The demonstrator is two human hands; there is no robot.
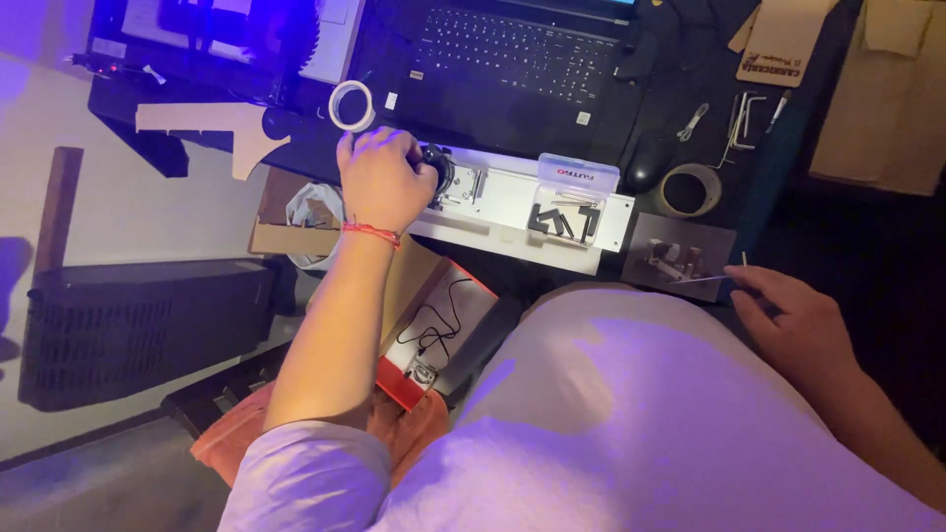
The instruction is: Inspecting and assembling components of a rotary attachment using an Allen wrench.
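Note:
My left hand is closed over the left end of a white metal rail assembly, gripping a black motor-like part there. A red thread bracelet sits on that wrist. My right hand is at the right, pinching a thin metal rod or tool that points left over a small grey tray of little parts. A clear plastic box with black brackets and screws lies on the rail.
A black laptop sits behind the rail. Near it are a white tape roll, a mouse, a larger tape roll, hex keys and wooden cut-outs. A red-edged box with cables lies below.

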